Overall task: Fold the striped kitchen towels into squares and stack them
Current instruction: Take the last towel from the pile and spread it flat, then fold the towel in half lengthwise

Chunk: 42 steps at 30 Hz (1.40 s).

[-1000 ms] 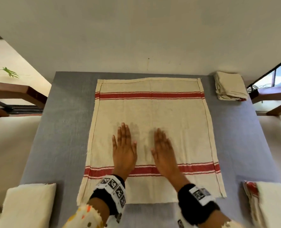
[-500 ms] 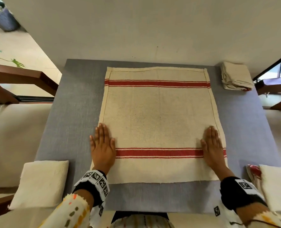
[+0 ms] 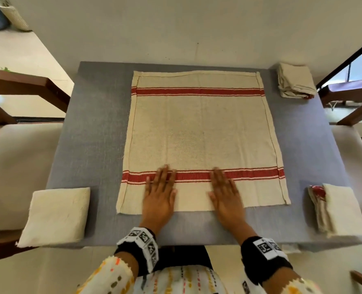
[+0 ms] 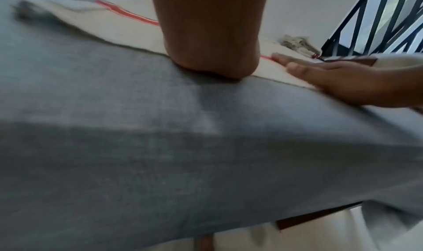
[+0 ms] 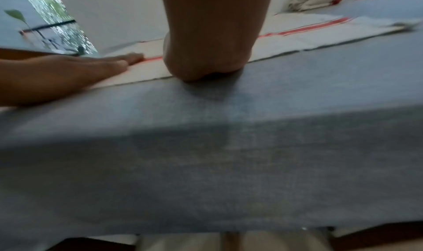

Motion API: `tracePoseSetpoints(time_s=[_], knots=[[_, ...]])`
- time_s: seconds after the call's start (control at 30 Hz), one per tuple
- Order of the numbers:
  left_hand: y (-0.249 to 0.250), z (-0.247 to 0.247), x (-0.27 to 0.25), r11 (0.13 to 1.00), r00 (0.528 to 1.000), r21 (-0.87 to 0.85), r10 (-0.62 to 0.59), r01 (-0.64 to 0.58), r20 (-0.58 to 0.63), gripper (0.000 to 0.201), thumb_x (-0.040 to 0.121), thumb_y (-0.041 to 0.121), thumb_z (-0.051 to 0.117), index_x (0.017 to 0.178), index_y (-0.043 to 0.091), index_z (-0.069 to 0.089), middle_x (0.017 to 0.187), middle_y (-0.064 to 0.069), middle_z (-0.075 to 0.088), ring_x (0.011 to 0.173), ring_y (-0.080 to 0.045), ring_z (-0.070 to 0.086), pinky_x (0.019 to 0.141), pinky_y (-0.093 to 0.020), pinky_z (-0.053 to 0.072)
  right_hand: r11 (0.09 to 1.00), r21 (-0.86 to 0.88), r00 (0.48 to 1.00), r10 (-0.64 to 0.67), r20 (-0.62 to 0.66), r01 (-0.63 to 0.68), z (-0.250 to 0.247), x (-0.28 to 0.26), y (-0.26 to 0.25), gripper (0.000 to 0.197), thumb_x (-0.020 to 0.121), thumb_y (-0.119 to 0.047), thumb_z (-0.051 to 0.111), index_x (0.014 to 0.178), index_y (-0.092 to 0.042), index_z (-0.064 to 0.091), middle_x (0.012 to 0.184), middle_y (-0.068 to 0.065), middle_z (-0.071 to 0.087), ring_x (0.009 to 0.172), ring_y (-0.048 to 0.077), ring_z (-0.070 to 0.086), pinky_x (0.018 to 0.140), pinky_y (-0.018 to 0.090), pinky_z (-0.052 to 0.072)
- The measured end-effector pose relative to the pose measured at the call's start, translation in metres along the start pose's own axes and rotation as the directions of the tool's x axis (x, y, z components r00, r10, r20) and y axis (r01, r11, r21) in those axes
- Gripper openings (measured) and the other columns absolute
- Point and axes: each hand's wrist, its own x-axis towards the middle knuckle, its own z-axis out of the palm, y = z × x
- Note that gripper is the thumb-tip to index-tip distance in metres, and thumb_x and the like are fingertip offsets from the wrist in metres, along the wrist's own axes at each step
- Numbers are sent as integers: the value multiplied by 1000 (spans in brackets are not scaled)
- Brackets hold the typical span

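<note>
Two bare hands lie flat on one spread towel, and three other lots of folded cloth sit at the table's corners. At the far left, on the near left corner of the grey cloth-covered table (image 3: 86,128), rests a cream folded square of cloth (image 3: 56,215) with no stripe showing. Next to the right comes the cream kitchen towel with two red stripes (image 3: 199,132), opened out flat in the middle of the table, one stripe across its far end and one across its near end. The left hand (image 3: 160,198) presses on the towel's near part, fingers straight and together, tips reaching over the near red stripe, heel at the towel's near hem; it holds nothing. Just beside it, a gap of towel between them, the right hand (image 3: 225,196) lies the same way, palm down, fingers straight, gripping nothing, somewhat blurred. Both wrist views show each heel of the hand at the hem where towel meets grey cloth. Both wrists wear black bands with printed square markers (image 3: 143,244). At the right, a cream folded stack of towels (image 3: 295,82) sits on the far right corner, and a second cream folded pile with a red edge (image 3: 336,211) on the near right corner, both well apart from the hands.
</note>
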Motion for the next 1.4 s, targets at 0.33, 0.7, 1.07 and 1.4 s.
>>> tracePoseSetpoints(time_s=[0.33,0.7,1.07,1.4], knots=[[-55,-26,-18,994,995,-22,-103,103,-18,61,93,51,3,146,22,14,156,-3,9,143,-13,-2,114,-39,-16,910,119,915,403,-19,-398,-33,-47,100,76,84,-57,4,147,-15,1,156,3,-1,145,20,4,116,37,3],[-88,-48,-41,974,973,29,223,-225,57,70,81,73,24,129,25,43,146,-2,35,139,-12,15,116,-41,-5,572,379,576,809,-115,-727,-63,-50,86,46,88,-16,56,126,5,41,129,32,39,120,46,37,99,51,34],[-67,-57,-39,985,982,-27,165,-168,-94,63,95,53,7,85,14,55,86,-6,65,76,-24,63,67,-34,52,406,619,447,889,-98,-672,-76,-47,83,27,87,-18,53,102,5,54,104,28,59,98,41,55,84,41,43],[-43,-112,29,985,1000,-172,-25,23,-10,28,91,35,51,109,13,47,79,-7,59,65,-22,56,55,-29,41,437,854,570,793,-217,-283,-113,12,101,28,88,-5,42,106,-16,59,101,20,60,84,32,57,78,45,50]])
